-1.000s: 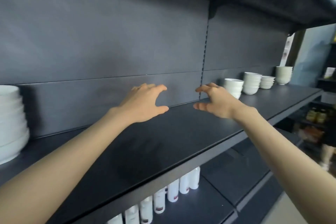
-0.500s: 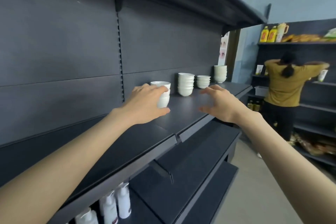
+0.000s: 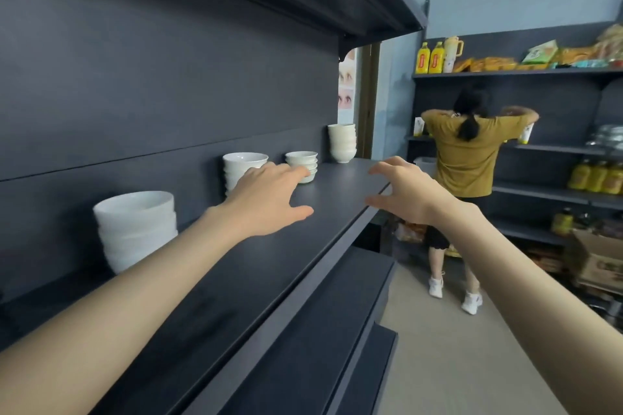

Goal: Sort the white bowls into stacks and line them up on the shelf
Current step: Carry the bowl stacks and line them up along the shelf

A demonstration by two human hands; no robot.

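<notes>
Both hands are spread and empty. The left hand [image 3: 266,199] hovers over the shelf [image 3: 337,189], and a stack of bowls [image 3: 241,167] stands just beyond it. The right hand [image 3: 404,195] is past the shelf's edge. The bowls look like glazed china: heavy when stacked, slick, easily chipped. Best cup the bottom bowl from both sides.

The left hand [image 3: 269,202] hides the lower front of the second bowl stack [image 3: 244,162]. The near bowl stack [image 3: 135,229], toward the shelf's [image 3: 320,199] left end, is blurred, its base behind the forearm [image 3: 151,280].
</notes>
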